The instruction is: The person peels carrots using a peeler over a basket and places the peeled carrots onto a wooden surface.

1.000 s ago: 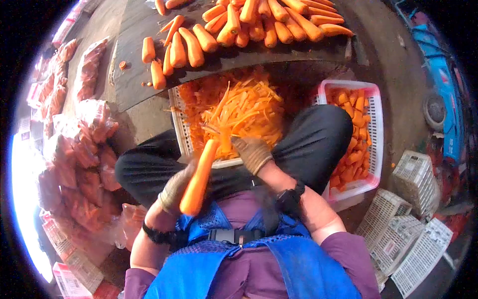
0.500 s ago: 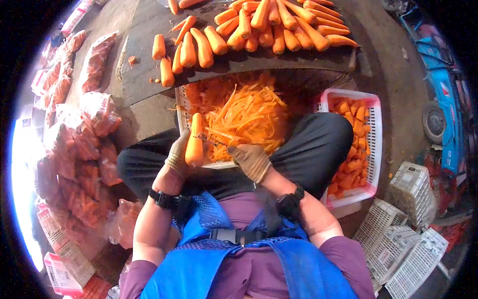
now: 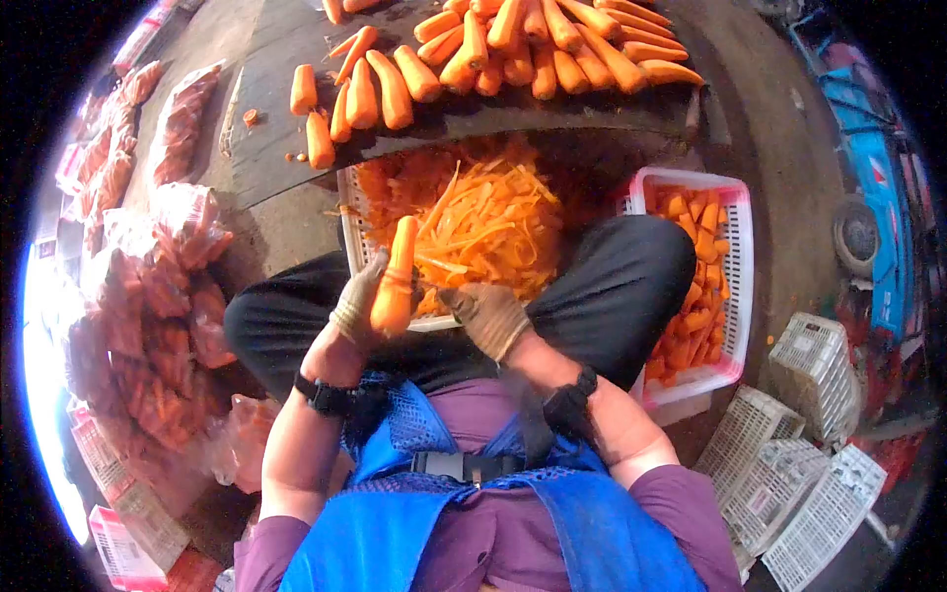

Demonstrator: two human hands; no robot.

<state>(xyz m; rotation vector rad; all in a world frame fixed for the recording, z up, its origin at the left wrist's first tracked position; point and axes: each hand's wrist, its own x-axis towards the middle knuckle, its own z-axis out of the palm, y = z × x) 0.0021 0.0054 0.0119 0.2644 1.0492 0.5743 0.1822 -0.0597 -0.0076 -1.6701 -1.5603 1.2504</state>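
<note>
My left hand [image 3: 361,293], in a worn glove, is closed around a peeled orange carrot [image 3: 397,281], thick end toward me. My right hand [image 3: 485,314], gloved as well, is closed on a peeler whose thin dark head [image 3: 426,288] barely shows beside the carrot. Most of the peeler is hidden by my fingers. Below both hands, between my legs, a white basket [image 3: 351,212] holds a heap of carrot peelings [image 3: 493,222].
Whole carrots [image 3: 552,49] lie piled on a dark board [image 3: 286,148] ahead. At right stands a pink-and-white crate [image 3: 738,286] of cut carrot pieces [image 3: 695,296]. Bagged carrots [image 3: 148,326] fill the left; several pale crates [image 3: 779,493] sit lower right.
The carrot in my left hand has shifted slightly right and tilted. The peeler, plainly visible across it before, is now mostly hidden. The whole view has shifted a little.
</note>
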